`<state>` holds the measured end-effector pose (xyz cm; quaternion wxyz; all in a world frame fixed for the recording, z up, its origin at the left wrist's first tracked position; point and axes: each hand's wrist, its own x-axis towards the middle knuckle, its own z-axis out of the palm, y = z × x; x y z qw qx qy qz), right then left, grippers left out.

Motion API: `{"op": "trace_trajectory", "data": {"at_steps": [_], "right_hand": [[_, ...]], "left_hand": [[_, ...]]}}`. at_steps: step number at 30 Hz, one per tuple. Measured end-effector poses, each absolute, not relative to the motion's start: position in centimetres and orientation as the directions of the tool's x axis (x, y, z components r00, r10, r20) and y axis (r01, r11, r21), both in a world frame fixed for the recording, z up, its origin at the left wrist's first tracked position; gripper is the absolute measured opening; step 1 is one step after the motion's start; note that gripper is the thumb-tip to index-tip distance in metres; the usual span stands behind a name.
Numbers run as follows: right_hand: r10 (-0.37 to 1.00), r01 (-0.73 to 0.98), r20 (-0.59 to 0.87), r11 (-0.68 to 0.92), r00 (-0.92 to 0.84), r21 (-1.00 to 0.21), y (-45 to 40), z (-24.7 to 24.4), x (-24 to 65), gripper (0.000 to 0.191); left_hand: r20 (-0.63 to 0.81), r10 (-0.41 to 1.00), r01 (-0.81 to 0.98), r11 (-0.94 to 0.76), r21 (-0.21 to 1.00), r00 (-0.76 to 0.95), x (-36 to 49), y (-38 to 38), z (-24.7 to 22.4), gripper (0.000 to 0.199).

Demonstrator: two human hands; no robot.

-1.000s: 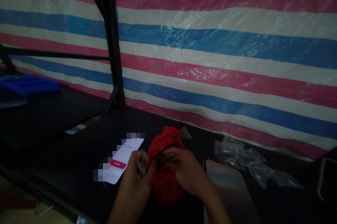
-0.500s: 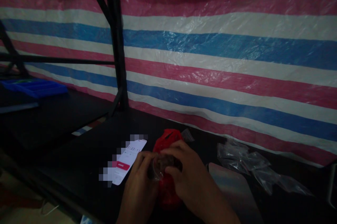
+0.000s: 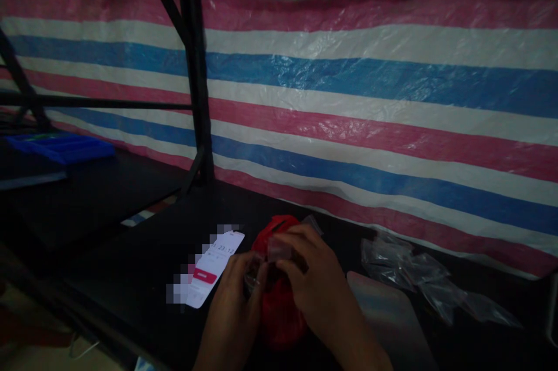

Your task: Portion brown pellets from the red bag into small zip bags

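A small clear plastic bag (image 3: pixel 279 250) is held between my two hands, over a red plastic bag (image 3: pixel 282 316) on the black table. My left hand (image 3: pixel 233 295) is closed around its lower left part, where something small and shiny shows; I cannot make out what it is. Thumb and fingers of my right hand (image 3: pixel 318 284) pinch the clear bag's upper edge. Both hands hide parts of the red bag.
Left of my hands lies a lit phone (image 3: pixel 218 260), partly pixelated. Several clear plastic bags (image 3: pixel 407 266) are spread at the right, near a flat greyish panel (image 3: pixel 383 307). Farther left are a blue tray (image 3: pixel 74 149) and a black metal post (image 3: pixel 194 68). Striped sheeting (image 3: pixel 370 80) hangs behind.
My right hand has shifted slightly up and away from the left, with the clear bag's edge now raised between its fingers. The shiny contents sit nearer my left hand.
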<state>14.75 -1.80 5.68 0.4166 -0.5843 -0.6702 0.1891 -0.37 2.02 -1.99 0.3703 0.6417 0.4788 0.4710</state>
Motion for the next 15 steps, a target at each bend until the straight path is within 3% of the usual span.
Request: {"op": "trace_trajectory", "data": {"at_steps": [3, 9, 13, 15], "right_hand": [[0.967, 0.614, 0.242, 0.146, 0.075, -0.775, -1.8, 5.0, 15.8, 0.037], [0.992, 0.442, -0.045, 0.013, -0.120, -0.897, -4.1, 5.4, 17.4, 0.051], [0.967, 0.498, -0.217, -0.125, -0.130, -0.858, -5.4, 6.5, 17.8, 0.044], [0.970, 0.532, -0.217, -0.129, -0.106, -0.837, -5.2, 6.4, 17.7, 0.041]], "left_hand": [[0.256, 0.967, 0.360, -0.243, 0.901, 0.013, -0.7, 1.6, -1.8, 0.038], [0.138, 0.990, 0.463, -0.118, 0.878, -0.010, -1.5, 0.6, -0.9, 0.044], [0.217, 0.975, 0.446, -0.174, 0.878, -0.047, -2.9, 0.7, -0.4, 0.036], [0.179, 0.982, 0.510, -0.128, 0.851, -0.053, -3.6, 0.8, -0.3, 0.038]]}}
